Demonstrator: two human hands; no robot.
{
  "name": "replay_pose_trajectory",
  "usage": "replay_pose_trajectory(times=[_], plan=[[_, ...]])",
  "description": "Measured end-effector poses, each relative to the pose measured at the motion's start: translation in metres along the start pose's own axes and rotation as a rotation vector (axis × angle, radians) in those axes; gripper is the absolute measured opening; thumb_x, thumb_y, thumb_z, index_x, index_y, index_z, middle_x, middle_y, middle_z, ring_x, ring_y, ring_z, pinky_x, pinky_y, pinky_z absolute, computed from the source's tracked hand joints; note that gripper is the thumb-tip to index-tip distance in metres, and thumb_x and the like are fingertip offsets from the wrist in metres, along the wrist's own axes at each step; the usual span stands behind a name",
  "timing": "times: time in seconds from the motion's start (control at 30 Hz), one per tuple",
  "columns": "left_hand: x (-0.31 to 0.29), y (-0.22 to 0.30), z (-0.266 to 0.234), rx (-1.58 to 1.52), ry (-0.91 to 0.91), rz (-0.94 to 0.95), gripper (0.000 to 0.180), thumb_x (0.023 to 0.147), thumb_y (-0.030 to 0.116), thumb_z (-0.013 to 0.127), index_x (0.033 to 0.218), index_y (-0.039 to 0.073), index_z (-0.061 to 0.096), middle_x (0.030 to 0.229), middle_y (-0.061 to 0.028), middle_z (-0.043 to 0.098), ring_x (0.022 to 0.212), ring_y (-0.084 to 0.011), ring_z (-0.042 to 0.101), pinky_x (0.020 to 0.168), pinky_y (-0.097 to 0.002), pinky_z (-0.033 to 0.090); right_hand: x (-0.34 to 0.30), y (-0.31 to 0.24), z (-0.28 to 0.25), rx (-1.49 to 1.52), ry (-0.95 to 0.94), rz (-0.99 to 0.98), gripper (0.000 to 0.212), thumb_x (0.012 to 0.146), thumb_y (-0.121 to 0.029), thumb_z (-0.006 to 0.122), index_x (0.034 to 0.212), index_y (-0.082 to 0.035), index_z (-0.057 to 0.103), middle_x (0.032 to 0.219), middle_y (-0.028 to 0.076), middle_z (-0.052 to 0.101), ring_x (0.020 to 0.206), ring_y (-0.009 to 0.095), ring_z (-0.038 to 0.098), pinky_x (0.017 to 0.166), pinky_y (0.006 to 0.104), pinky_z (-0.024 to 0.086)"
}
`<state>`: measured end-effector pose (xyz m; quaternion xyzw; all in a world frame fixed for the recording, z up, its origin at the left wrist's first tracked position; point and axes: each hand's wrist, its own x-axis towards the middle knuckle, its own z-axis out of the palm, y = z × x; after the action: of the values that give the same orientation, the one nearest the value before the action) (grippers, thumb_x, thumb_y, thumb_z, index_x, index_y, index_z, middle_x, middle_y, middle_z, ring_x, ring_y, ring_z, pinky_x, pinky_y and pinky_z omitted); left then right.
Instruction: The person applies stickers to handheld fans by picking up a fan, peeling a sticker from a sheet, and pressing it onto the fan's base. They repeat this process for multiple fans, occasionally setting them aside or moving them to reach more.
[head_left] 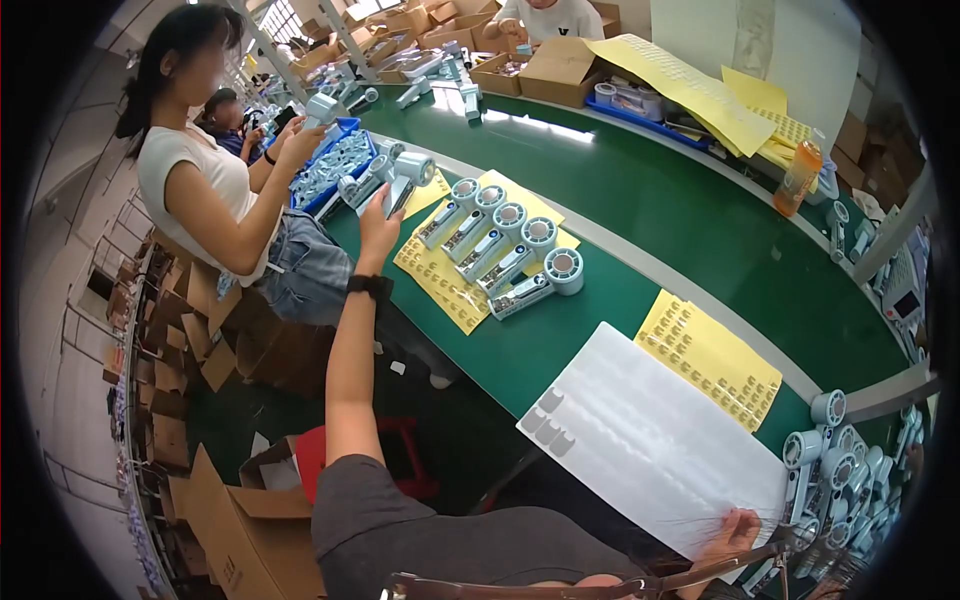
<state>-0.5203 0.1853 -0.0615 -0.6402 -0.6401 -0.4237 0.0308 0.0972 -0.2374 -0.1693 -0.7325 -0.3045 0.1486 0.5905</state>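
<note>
Left hand [378,232], fingers closed around a pale-blue fan [402,187], beside a row of fans [509,216] on the green bench [468,356]; right hand [728,540] at a white sheet [640,430], finger grip indeterminable.

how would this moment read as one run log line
left hand: holding light-blue fan | right hand: at right end of white sheet | green table: five fans in a row

From a remote post, I look through the left head-worn fisheye, angled down and forward, close above a white sheet [650,440], its wide view crossing the green worktop [610,295] to distant cardboard boxes [560,75].
</note>
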Motion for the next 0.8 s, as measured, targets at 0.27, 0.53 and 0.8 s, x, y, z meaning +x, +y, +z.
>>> replay_pose_trajectory(times=[0.27,0.53,0.8], plan=[[-0.010,-0.074,0.061,0.139,-0.066,-0.044,0.054,0.084,0.013,0.071,0.134,0.003,0.054,0.126,-0.0220,0.060,0.118,-0.0393,0.056,0.101,-0.0442,0.043,-0.001,-0.027,0.010,-0.026,0.018,0.036,0.006,0.099,-0.007,0.057,0.099,-0.002,0.054,0.089,0.001,0.052,0.080,0.009,0.050,0.076,0.0222,0.043],[-0.096,0.150,0.060,-0.112,-0.447,0.379,0.058,0.076,0.020,0.080,0.126,0.004,0.054,0.118,-0.0191,0.057,0.114,-0.0403,0.051,0.097,-0.0464,0.043,-0.004,-0.024,0.005,-0.063,0.021,0.040,0.006,0.098,-0.006,0.059,0.098,-0.002,0.054,0.089,0.001,0.052,0.079,0.009,0.050,0.075,0.0219,0.043],[-0.124,0.190,0.067,0.041,-0.534,0.299,0.089,0.068,0.018,0.085,0.141,0.004,0.036,0.118,-0.0219,0.057,0.109,-0.0414,0.055,0.091,-0.0449,0.046,-0.004,-0.031,0.005,0.076,-0.001,0.008,0.007,0.096,-0.003,0.060,0.100,-0.001,0.055,0.090,0.002,0.056,0.080,0.010,0.052,0.077,0.0230,0.044]])
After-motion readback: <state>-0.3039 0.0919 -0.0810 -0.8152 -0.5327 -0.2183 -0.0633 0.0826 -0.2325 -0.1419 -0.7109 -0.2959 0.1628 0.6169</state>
